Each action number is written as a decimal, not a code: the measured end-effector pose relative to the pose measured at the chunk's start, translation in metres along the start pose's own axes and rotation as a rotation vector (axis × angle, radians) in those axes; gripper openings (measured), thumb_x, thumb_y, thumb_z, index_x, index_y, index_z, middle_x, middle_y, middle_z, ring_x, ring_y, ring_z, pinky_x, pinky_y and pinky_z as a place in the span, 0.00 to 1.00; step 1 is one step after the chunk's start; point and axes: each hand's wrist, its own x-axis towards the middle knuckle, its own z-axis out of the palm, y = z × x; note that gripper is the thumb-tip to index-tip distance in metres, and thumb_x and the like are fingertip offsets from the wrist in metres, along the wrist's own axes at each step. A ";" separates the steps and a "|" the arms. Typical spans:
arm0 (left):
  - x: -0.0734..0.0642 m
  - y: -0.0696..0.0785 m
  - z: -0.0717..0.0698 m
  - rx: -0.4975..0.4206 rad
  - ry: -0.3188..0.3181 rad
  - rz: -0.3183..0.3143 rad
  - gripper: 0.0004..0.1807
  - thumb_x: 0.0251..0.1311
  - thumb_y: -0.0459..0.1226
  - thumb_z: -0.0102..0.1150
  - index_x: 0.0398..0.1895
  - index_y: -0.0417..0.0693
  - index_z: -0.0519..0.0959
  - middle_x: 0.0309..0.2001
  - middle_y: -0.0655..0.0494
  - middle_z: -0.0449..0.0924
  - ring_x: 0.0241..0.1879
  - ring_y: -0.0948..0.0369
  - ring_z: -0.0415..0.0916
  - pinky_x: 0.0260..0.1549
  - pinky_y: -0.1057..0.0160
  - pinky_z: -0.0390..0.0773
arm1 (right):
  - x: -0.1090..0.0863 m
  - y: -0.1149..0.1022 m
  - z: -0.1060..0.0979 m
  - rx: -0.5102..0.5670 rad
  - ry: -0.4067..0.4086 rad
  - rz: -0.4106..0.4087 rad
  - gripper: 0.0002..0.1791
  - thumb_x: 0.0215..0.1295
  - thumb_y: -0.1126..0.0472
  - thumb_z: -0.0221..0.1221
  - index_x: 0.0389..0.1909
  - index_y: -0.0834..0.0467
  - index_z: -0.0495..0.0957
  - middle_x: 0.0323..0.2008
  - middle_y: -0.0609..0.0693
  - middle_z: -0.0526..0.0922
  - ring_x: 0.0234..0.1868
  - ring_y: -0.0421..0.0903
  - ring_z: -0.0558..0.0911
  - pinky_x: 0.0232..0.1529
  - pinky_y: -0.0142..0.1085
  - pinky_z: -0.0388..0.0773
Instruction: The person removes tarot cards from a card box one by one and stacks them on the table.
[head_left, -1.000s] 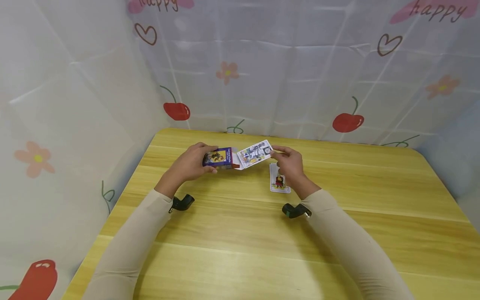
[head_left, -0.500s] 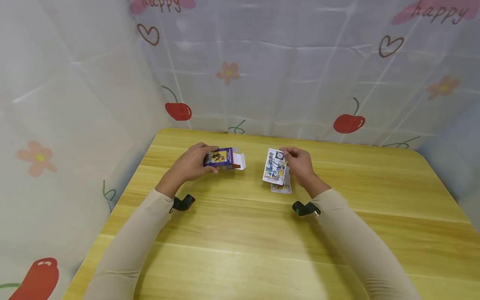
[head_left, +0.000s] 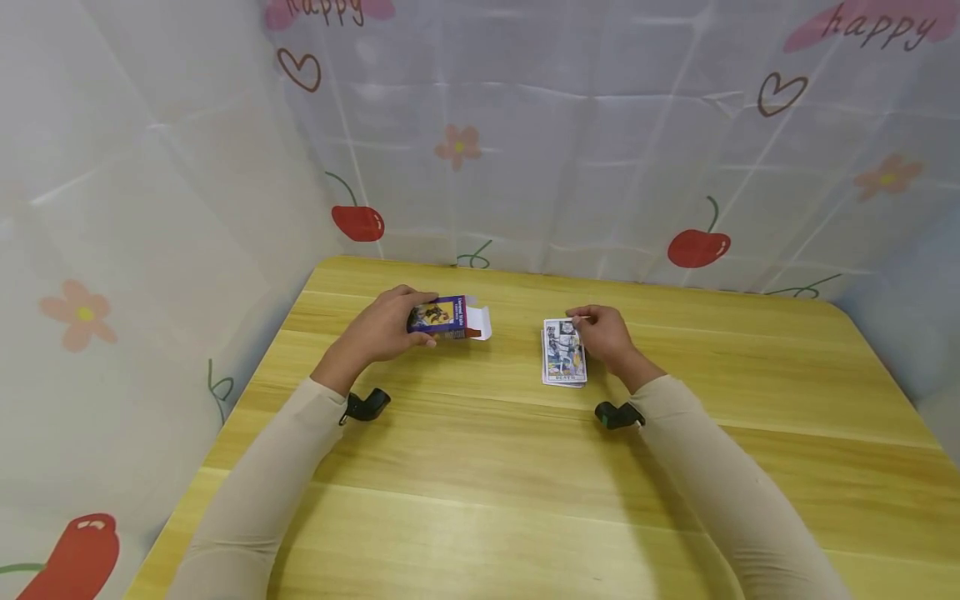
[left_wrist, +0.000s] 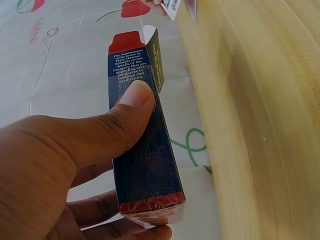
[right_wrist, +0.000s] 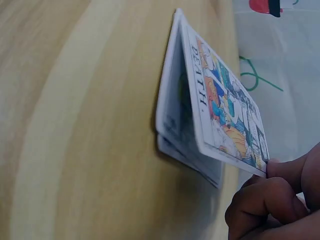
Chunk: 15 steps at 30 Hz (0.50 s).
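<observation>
My left hand [head_left: 386,327] grips a dark blue card box [left_wrist: 142,135], thumb along its narrow printed side and fingers underneath. The box's red and white flaps [head_left: 477,320] hang open toward the right. With thumb and curled fingers, my right hand [head_left: 606,337] pinches a corner of a tarot card [right_wrist: 227,107] that reads "DEATH". This card lies tilted over a small stack of cards [right_wrist: 167,95] on the table; in the right wrist view its far end comes right down at the stack, while the pinched end is raised.
The wooden table [head_left: 465,467] runs up to a white curtain [head_left: 555,167] printed with cherries and flowers, which hangs behind it and on the left. Black wrist mounts [head_left: 367,406] show below both hands.
My right hand has drawn the Death card away from the box's mouth, moved it right and lowered it onto the stack. My left hand has held the box almost still.
</observation>
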 end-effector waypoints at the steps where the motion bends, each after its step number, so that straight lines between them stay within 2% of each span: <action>1: 0.000 0.000 0.000 0.000 -0.001 0.000 0.41 0.54 0.44 0.73 0.71 0.48 0.68 0.62 0.43 0.72 0.60 0.48 0.70 0.61 0.46 0.73 | 0.000 0.001 0.001 -0.008 0.006 0.002 0.19 0.78 0.61 0.44 0.61 0.62 0.75 0.48 0.59 0.73 0.41 0.48 0.70 0.35 0.32 0.69; 4: 0.000 0.000 0.000 0.000 -0.003 -0.003 0.41 0.54 0.44 0.73 0.71 0.48 0.68 0.62 0.43 0.72 0.59 0.48 0.70 0.61 0.46 0.73 | 0.002 0.004 0.004 -0.021 0.021 0.014 0.18 0.78 0.61 0.44 0.60 0.61 0.75 0.46 0.58 0.71 0.40 0.48 0.69 0.35 0.33 0.68; 8: 0.001 0.000 0.000 -0.004 -0.004 -0.002 0.41 0.54 0.44 0.73 0.71 0.48 0.68 0.62 0.42 0.72 0.59 0.48 0.70 0.61 0.46 0.73 | 0.004 0.007 0.007 -0.038 0.035 0.012 0.17 0.78 0.61 0.45 0.57 0.63 0.77 0.48 0.59 0.74 0.44 0.49 0.71 0.38 0.34 0.69; 15: 0.000 0.000 0.001 -0.001 0.005 0.002 0.41 0.54 0.44 0.73 0.71 0.48 0.68 0.62 0.42 0.72 0.60 0.48 0.70 0.61 0.46 0.73 | 0.005 0.010 0.010 -0.156 0.088 -0.039 0.16 0.75 0.60 0.50 0.56 0.62 0.78 0.46 0.60 0.78 0.40 0.50 0.75 0.35 0.35 0.70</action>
